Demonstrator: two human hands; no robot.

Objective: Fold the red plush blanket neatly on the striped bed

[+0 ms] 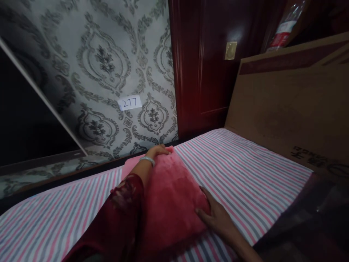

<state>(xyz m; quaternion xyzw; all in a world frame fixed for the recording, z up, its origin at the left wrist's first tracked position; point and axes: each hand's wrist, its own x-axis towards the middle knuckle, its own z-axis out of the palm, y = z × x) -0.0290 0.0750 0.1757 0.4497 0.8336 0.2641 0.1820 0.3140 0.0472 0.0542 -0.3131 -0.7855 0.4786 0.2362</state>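
Note:
A folded pink-red cloth (174,189), plush like a towel, lies flat on a striped sheet (226,163). My left hand (160,150), with a bracelet at its wrist, holds the cloth's far edge close to the right corner; some of its fingertips are hidden. At the near right edge, my right hand (214,214) grips the cloth between thumb and fingers. My left forearm and its dark red sleeve cover part of the cloth's left side.
Patterned wallpaper bears a paper label (130,102) reading 277. A dark red door-like panel (212,65) stands behind the sheet. On the right are a large cardboard box (286,105) and a plastic bottle (285,31). A black panel (29,109) leans at left.

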